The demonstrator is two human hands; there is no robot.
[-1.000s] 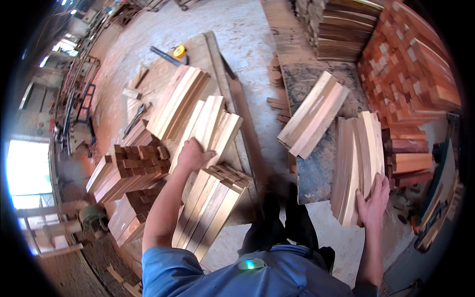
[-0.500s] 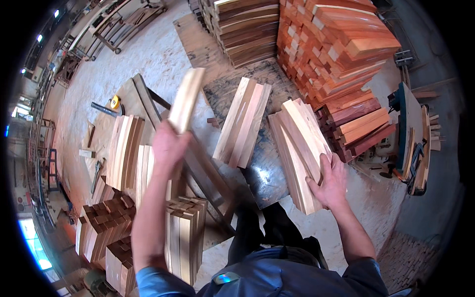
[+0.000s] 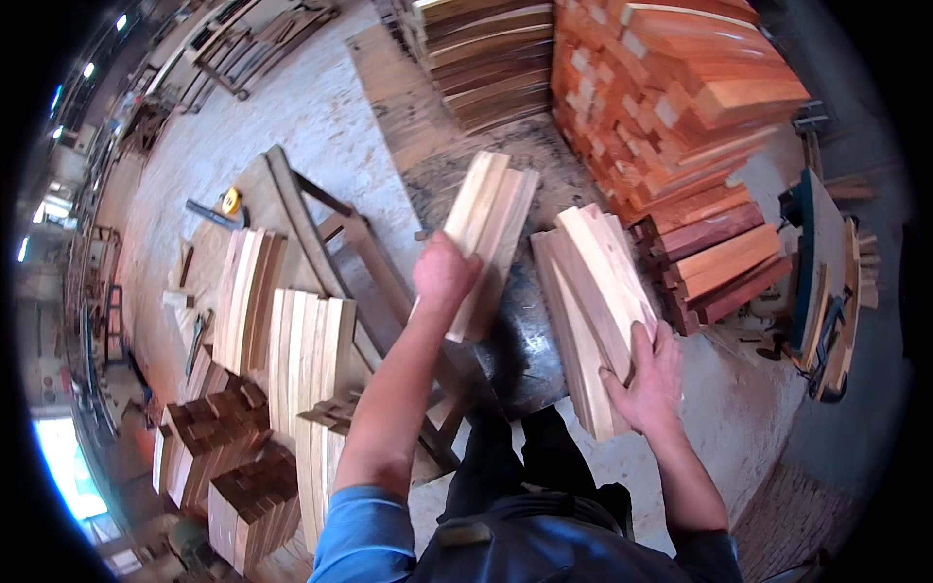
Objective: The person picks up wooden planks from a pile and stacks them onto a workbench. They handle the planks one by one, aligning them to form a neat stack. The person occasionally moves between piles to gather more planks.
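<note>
1. Head view, handling: the left hand is clamped around the near end of a pale piece, thumb on its right side; the piece lies lengthwise along the middle pile, on the dark board; I judge it sits best kept flat and parallel to its neighbours, fingertips clear of the gap beneath.

2. Head view, other side: the right hand rests on the near end of the right-hand pile, thumb apart from the fingers; I cannot tell whether it grips a piece or only steadies the wood; light, even pressure should stop the upper pieces sliding, since they lie slightly fanned.

3. Head view, looks: the pale piece is long, narrow and cream-coloured, smooth on top; the middle pile shows pinkish-brown tones too; the right-hand pile mixes cream and light brown, its lengths gently curved; more pale lengths lie on the counter at left, near a yellow tape measure.
</note>
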